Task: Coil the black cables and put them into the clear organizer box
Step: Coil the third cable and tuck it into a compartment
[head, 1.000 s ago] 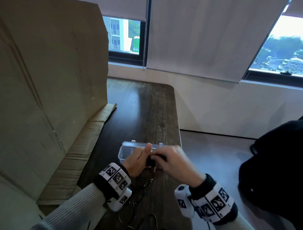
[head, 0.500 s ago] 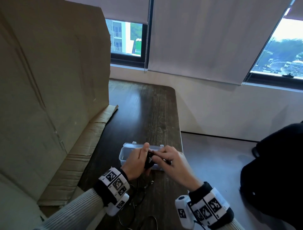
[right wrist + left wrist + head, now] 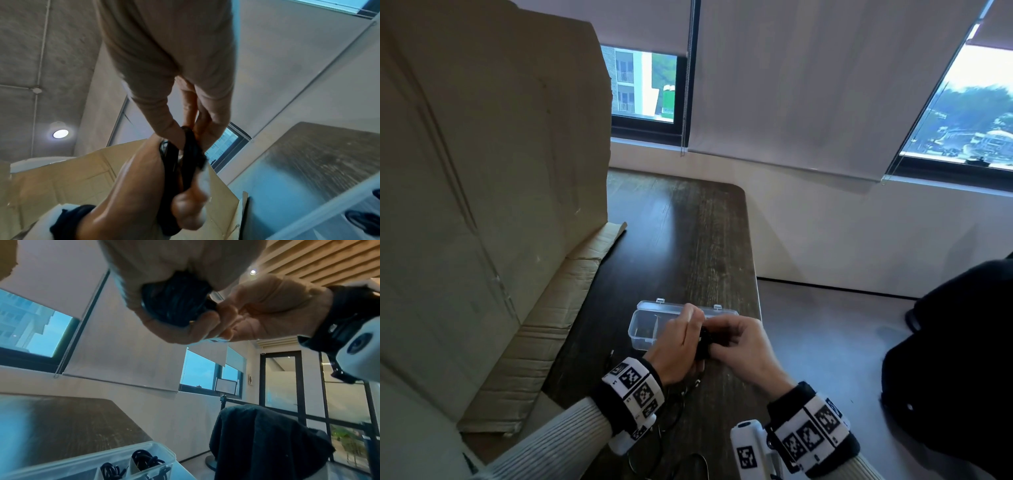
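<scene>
Both your left hand [image 3: 677, 346] and right hand [image 3: 743, 342] pinch the coiled black cable [image 3: 703, 344]; the clear plastic organizer box [image 3: 642, 320] sits just beyond, at eleven o'clock.

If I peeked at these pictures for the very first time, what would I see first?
Probably the two hands, left hand and right hand, squeezing a black cable coil together just above the clear organizer box on the dark table. Next, the big cardboard sheet standing at the left, and two coiled cables already in the box.
</scene>
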{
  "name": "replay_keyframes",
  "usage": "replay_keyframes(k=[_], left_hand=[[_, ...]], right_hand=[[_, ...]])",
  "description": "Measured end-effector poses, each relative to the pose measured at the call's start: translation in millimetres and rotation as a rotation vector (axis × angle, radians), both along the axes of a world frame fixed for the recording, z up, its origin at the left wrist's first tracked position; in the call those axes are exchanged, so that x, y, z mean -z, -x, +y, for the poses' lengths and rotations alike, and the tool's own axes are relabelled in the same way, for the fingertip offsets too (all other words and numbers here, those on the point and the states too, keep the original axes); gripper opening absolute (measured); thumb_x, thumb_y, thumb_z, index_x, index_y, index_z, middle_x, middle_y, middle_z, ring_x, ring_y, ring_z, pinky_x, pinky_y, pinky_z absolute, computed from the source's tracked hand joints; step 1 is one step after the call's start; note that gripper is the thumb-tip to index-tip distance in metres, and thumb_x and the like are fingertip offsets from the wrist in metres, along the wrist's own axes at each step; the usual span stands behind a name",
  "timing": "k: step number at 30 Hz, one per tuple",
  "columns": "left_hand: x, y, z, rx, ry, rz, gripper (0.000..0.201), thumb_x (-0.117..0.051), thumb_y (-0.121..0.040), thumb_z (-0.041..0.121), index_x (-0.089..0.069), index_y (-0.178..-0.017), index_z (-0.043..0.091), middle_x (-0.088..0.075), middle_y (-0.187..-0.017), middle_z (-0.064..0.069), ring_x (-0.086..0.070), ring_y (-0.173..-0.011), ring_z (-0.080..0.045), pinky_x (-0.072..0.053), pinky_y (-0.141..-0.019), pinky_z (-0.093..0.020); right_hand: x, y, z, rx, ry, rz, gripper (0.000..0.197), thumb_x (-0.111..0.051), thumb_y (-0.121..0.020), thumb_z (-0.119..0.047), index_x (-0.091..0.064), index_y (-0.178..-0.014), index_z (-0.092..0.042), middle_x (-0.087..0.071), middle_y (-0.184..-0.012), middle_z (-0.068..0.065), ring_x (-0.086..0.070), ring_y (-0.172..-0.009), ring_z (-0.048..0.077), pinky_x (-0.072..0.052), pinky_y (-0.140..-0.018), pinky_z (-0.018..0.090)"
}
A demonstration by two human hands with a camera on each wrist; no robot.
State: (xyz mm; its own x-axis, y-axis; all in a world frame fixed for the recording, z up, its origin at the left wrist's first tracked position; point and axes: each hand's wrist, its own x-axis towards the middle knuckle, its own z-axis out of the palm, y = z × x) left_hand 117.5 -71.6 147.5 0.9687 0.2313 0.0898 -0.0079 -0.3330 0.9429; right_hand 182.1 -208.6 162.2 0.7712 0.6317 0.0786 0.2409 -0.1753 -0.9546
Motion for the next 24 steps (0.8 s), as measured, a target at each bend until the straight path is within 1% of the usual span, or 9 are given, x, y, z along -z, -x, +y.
replay_keyframes(k=[2, 5, 9, 12, 16, 18, 20, 22, 24], left_hand=[[-0.2, 1.1, -1.2, 0.036, -0.007, 0.019, 0.05, -0.018, -0.099, 0.048, -0.049, -0.1, 0.009, -0.062, -0.057, -0.016, -0.057, -0.041, -0.02, -0.043, -0.039, -0.027], [1.1, 1.4, -0.1, 0.037, -0.046, 0.0, 0.06, -0.016, -0.095, 0.052, -0.057, -0.099, 0.008, -0.063, -0.055, -0.013, -0.058, -0.041, -0.018, -0.044, -0.039, -0.026], [4.1, -1.2, 0.3, 0.004, -0.078, -0.037, 0.064, -0.016, -0.094, 0.052, -0.063, -0.095, 0.008, -0.063, -0.054, -0.006, -0.058, -0.041, -0.012, -0.045, -0.041, -0.024], [6.2, -2.3, 2.9, 0.037, -0.054, -0.08, 0.061, -0.016, -0.094, 0.05, -0.065, -0.09, 0.013, -0.061, -0.058, 0.004, -0.06, -0.047, -0.003, -0.044, -0.046, -0.016], [14.6, -5.4, 6.8, 0.129, 0.108, 0.015, 0.064, -0.019, -0.094, 0.054, -0.062, -0.103, 0.007, -0.062, -0.056, 0.001, -0.057, -0.044, -0.011, -0.042, -0.04, -0.021], [16.4, -7.8, 8.8, 0.203, 0.12, 0.096, 0.066, -0.02, -0.092, 0.058, -0.061, -0.097, 0.006, -0.061, -0.055, 0.0, -0.056, -0.046, -0.015, -0.044, -0.045, -0.025], [15.1, -6.8, 13.0, 0.283, 0.077, 0.144, 0.055, -0.025, -0.093, 0.058, -0.061, -0.089, 0.016, -0.065, -0.065, -0.001, -0.061, -0.056, -0.015, -0.05, -0.057, -0.029], [13.3, -3.9, 19.3, 0.362, 0.074, 0.217, 0.041, -0.031, -0.096, 0.052, -0.058, -0.093, 0.021, -0.066, -0.077, 0.001, -0.064, -0.068, -0.012, -0.051, -0.067, -0.028], [10.0, 0.4, 23.0, 0.408, 0.073, 0.274, 0.027, -0.034, -0.101, 0.039, -0.055, -0.095, 0.023, -0.063, -0.08, 0.005, -0.062, -0.069, -0.004, -0.048, -0.066, -0.022]], right_hand=[[3.4, -1.5, 1.0, 0.028, -0.01, 0.048, 0.043, -0.074, -0.07, 0.008, -0.076, -0.087, -0.032, -0.076, -0.095, -0.002, -0.072, -0.095, 0.014, -0.057, -0.088, 0.04], [4.3, -0.6, 1.6, 0.036, -0.033, 0.099, 0.035, -0.076, -0.071, 0.006, -0.076, -0.09, -0.023, -0.076, -0.096, 0.001, -0.072, -0.095, 0.017, -0.057, -0.088, 0.046], [3.1, 0.0, 2.5, 0.029, -0.02, 0.102, 0.031, -0.076, -0.073, 0.004, -0.075, -0.093, -0.019, -0.076, -0.096, 0.002, -0.072, -0.094, 0.016, -0.057, -0.088, 0.044], [5.0, 0.0, 3.8, 0.012, 0.006, 0.073, 0.025, -0.078, -0.075, -0.005, -0.074, -0.098, -0.015, -0.075, -0.097, 0.002, -0.071, -0.094, 0.015, -0.058, -0.087, 0.042], [8.3, -3.6, 4.4, 0.057, -0.002, 0.073, 0.021, -0.077, -0.076, -0.003, -0.077, -0.09, -0.02, -0.077, -0.092, 0.002, -0.073, -0.089, 0.015, -0.058, -0.086, 0.041], [9.9, -6.1, 3.2, 0.08, 0.002, 0.071, 0.019, -0.077, -0.078, -0.005, -0.078, -0.085, -0.023, -0.077, -0.088, 0.001, -0.073, -0.086, 0.015, -0.059, -0.084, 0.04], [11.0, -11.0, 0.3, 0.088, 0.0, 0.07, 0.017, -0.077, -0.078, -0.008, -0.079, -0.083, -0.024, -0.077, -0.086, 0.0, -0.074, -0.085, 0.016, -0.059, -0.083, 0.037], [11.8, -17.6, -3.0, 0.116, -0.025, 0.107, 0.021, -0.076, -0.078, -0.004, -0.078, -0.08, -0.024, -0.077, -0.086, 0.002, -0.074, -0.085, 0.019, -0.059, -0.083, 0.035], [11.5, -21.2, -4.9, 0.136, -0.049, 0.152, 0.022, -0.075, -0.078, 0.001, -0.078, -0.081, -0.021, -0.077, -0.087, 0.005, -0.073, -0.087, 0.023, -0.058, -0.083, 0.033]])
